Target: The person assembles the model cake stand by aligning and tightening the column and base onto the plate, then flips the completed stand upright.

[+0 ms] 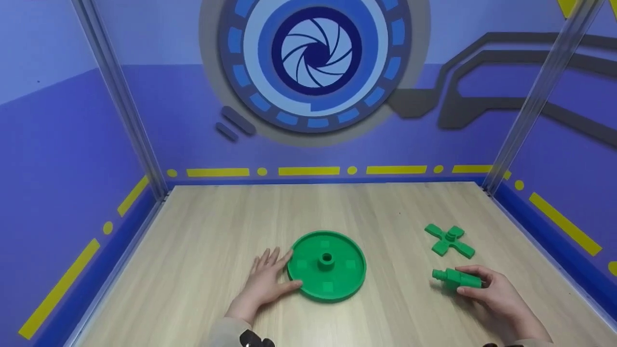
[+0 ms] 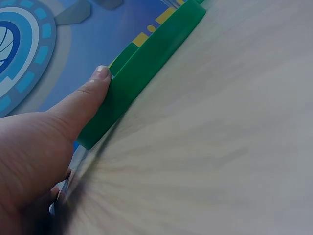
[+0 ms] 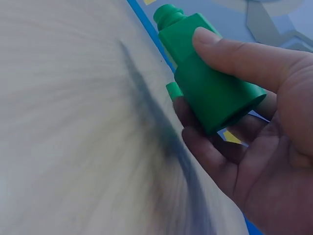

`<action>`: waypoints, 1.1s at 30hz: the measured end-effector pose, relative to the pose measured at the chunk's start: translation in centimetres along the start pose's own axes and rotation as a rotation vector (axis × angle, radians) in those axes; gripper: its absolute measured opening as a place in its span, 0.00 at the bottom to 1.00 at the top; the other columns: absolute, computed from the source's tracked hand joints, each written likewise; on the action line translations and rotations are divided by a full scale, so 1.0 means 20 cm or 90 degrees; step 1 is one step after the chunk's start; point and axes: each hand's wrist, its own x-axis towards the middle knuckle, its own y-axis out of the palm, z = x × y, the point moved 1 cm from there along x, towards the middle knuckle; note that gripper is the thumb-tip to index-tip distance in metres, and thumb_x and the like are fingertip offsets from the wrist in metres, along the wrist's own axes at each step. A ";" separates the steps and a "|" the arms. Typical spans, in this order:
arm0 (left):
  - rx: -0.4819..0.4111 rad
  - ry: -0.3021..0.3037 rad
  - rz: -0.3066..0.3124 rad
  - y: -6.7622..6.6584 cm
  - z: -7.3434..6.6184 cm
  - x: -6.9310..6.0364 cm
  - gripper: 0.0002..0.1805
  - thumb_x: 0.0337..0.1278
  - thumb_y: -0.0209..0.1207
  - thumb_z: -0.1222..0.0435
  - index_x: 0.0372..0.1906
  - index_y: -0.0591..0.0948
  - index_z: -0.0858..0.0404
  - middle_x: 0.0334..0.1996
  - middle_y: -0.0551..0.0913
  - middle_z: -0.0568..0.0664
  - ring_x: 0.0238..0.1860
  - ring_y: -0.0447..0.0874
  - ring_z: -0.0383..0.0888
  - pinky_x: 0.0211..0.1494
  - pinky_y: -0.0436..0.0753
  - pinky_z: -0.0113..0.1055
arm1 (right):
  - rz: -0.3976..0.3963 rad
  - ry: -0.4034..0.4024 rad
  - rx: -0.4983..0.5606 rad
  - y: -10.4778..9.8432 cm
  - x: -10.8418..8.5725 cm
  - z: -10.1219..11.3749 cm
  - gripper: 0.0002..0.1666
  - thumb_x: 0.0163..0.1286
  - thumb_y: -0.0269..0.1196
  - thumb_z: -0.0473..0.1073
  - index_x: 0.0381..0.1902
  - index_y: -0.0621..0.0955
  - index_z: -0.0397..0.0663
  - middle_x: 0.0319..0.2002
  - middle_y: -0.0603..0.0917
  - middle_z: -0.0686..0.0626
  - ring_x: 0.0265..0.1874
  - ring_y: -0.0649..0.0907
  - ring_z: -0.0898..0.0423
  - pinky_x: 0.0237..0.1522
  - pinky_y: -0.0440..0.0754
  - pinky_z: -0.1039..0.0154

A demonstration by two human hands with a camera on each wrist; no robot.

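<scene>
A round green dish [image 1: 311, 279] with a raised rim and a hollow central post lies flat on the wooden table. My left hand [image 1: 264, 285] is at its left side, fingers spread and mostly straight, with thumb and forefinger against the rim. In the left wrist view the thumb presses the side of the green dish [image 2: 142, 71]. My right hand [image 1: 503, 296] holds a green stepped plastic piece [image 1: 452, 278] between thumb and fingers, its narrow knobbed end pointing left. Seen from the right wrist, the piece [image 3: 210, 90] is tilted and its wide end looks hollow.
Beyond the right hand, a green four-armed cross [image 1: 441, 235] with a small central peg lies on the table [image 1: 217, 221]. Blue printed panels [image 1: 159, 120] enclose the table at the back and both sides, with metal posts [image 1: 120, 101] at the corners.
</scene>
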 end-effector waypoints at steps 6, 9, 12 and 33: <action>-0.010 -0.006 0.004 0.00 0.00 0.01 0.51 0.56 0.65 0.34 0.80 0.64 0.52 0.81 0.55 0.65 0.83 0.43 0.68 0.84 0.40 0.66 | -0.001 -0.031 -0.046 0.02 0.01 0.05 0.40 0.64 0.74 0.56 0.69 0.77 0.45 0.63 0.82 0.48 0.49 0.76 0.73 0.47 0.80 0.74; -0.008 -0.003 0.003 0.00 0.00 0.01 0.51 0.56 0.65 0.35 0.80 0.64 0.52 0.81 0.56 0.66 0.83 0.44 0.68 0.84 0.40 0.67 | -0.008 -0.042 -0.051 0.04 0.02 0.08 0.40 0.64 0.74 0.56 0.69 0.77 0.46 0.65 0.80 0.45 0.49 0.76 0.74 0.48 0.80 0.74; -0.003 -0.003 0.002 0.00 0.00 0.01 0.51 0.56 0.65 0.34 0.80 0.64 0.52 0.81 0.56 0.66 0.83 0.44 0.69 0.84 0.40 0.67 | -0.017 -0.069 -0.051 0.05 0.03 0.11 0.40 0.63 0.75 0.54 0.69 0.76 0.46 0.66 0.79 0.43 0.49 0.74 0.78 0.50 0.78 0.74; -0.005 0.004 0.002 -0.01 0.00 0.00 0.51 0.56 0.65 0.35 0.80 0.64 0.53 0.81 0.56 0.66 0.83 0.44 0.69 0.84 0.41 0.67 | -0.009 -0.192 0.103 0.28 0.13 0.40 0.45 0.64 0.74 0.40 0.74 0.65 0.43 0.72 0.73 0.35 0.74 0.69 0.48 0.54 0.77 0.77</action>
